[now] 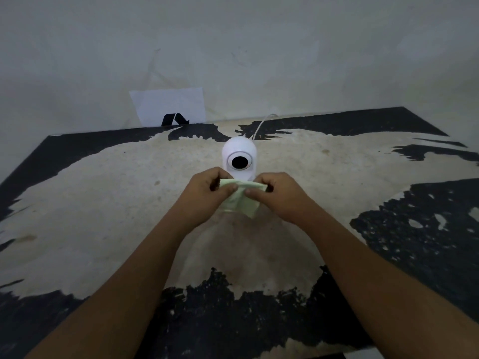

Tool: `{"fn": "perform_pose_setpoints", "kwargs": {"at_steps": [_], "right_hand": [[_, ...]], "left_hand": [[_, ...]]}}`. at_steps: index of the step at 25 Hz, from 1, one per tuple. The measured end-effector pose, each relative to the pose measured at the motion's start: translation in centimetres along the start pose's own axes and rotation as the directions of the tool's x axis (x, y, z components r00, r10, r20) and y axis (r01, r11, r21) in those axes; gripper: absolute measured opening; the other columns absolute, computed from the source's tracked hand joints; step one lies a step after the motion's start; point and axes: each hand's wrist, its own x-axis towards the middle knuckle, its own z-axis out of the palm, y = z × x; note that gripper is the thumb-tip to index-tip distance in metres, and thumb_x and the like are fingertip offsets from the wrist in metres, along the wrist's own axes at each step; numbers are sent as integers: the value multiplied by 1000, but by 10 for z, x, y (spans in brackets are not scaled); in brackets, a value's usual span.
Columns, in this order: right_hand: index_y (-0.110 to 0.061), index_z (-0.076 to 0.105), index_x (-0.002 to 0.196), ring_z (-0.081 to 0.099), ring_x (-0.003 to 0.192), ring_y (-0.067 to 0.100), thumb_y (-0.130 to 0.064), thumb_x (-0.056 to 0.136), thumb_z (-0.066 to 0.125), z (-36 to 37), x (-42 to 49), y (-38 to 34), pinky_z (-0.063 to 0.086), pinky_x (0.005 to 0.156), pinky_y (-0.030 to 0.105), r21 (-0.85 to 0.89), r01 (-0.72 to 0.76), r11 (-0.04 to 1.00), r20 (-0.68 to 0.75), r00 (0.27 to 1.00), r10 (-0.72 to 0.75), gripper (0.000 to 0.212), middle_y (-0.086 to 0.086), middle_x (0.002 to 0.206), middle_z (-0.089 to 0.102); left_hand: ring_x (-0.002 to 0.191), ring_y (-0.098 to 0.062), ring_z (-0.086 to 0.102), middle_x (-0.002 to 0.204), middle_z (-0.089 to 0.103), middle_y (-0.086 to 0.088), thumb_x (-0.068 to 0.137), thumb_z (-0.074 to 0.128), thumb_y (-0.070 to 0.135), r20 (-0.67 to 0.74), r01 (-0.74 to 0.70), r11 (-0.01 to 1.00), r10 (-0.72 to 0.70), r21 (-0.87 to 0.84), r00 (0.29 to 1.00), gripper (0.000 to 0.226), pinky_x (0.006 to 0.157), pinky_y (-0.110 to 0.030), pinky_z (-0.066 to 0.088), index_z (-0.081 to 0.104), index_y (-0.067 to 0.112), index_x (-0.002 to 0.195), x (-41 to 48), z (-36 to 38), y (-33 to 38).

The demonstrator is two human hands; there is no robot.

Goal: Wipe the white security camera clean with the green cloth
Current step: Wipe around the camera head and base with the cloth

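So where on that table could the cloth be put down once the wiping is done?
Nearly anywhere. The worn table lies bare left and right of the white security camera, and in front between the forearms. It is crowded only at the middle, where the left hand and right hand hold the green cloth, and behind, where the cable runs.

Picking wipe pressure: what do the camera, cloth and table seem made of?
Camera: looks like smooth white plastic with a soft sheen; black glossy lens disc.
Cloth: thin pale green fabric, folding limply between left hand and right hand; possibly microfibre.
Table: black coating worn away to a pale, matte, speckled underlayer; base material unclear.
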Motion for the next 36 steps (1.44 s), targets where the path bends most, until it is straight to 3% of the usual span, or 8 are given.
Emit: {"fn": "perform_pose_setpoints", "kwargs": {"at_steps": [4,8,11,19,22,27,30,36], "right_hand": [[-12,67,80,45,58,0,-25,86,64,-4,17,22,31,53,16,-253,41,967,-37,998,-52,14,-7,64,54],[-11,66,81,43,60,5,-29,85,65,-4,29,31,30,56,25,-320,15,947,-23,999,-23,18,-5,67,53],[-13,60,88,49,63,9,-35,80,70,3,34,29,35,61,30,-217,-45,975,-122,992,18,26,-2,74,57],[-21,30,139,55,116,31,-63,55,76,46,53,11,42,96,51,-73,-234,970,-304,931,202,105,8,129,57],[-18,30,137,50,117,33,-62,59,75,58,53,8,36,96,47,-178,-302,936,-363,905,223,100,9,130,55],[-28,39,134,45,119,30,-57,67,72,22,47,24,22,85,37,-401,-184,897,-179,977,120,80,1,125,60],[-35,51,131,55,114,25,-48,69,72,0,55,34,35,100,42,-281,-141,949,-102,988,116,67,-5,119,68],[-27,54,119,61,101,25,-62,66,69,19,56,24,44,94,49,-167,-195,966,-180,970,165,65,-1,112,66]], "left_hand": [[92,-3,55,124,52,4,94,50,30,-43,-17,996,14,-87,999,28,84,-28,48,52,28,121,24,-15,9],[116,-11,50,127,49,10,97,41,35,19,-27,996,28,-82,999,35,103,-39,41,47,37,132,61,-16,17],[114,-21,57,124,59,1,96,43,35,46,16,994,-11,-111,999,28,96,-47,49,56,36,121,69,-11,10],[109,-22,61,117,62,-1,95,49,30,24,8,978,-3,-208,1000,22,85,-43,56,60,33,113,72,-10,5],[108,-22,61,118,61,-1,95,49,29,41,30,973,-21,-227,999,20,78,-36,57,59,33,112,73,-9,5],[105,-20,60,123,58,-6,96,47,28,81,44,973,-27,-226,996,22,67,-22,53,57,31,115,74,-12,6],[107,-22,59,124,57,-7,96,47,28,93,50,971,-28,-233,995,22,69,-25,52,57,31,115,75,-12,5],[104,-17,61,120,60,-2,96,47,32,63,0,986,10,-170,998,25,69,-24,52,56,31,118,75,-10,2]]}}
